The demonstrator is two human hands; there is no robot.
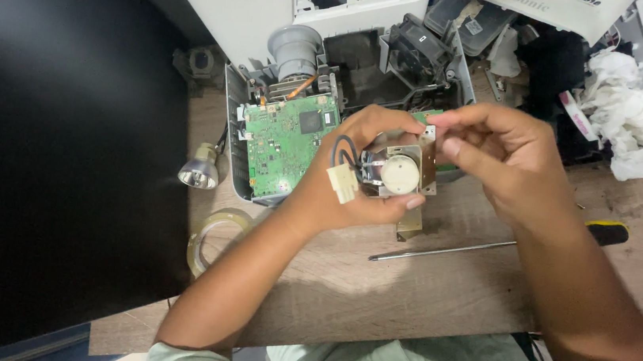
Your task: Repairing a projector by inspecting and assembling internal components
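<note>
My left hand (341, 179) grips a small metal lamp module (400, 171) with a round white centre, black wires and a cream plug (342, 183) hanging from it. My right hand (499, 155) pinches the module's upper right edge with thumb and fingers. Both hands hold it above the wooden table (437, 288), in front of an opened white projector (301, 67) whose green circuit board (286, 141) and grey lens (297, 49) are exposed.
A long screwdriver (490, 246) with a yellow-black handle lies on the table to the right. A loose lamp bulb (200, 172) and a roll of clear tape (212, 237) lie at the left edge. White rags (634, 118) and other casing parts crowd the back right.
</note>
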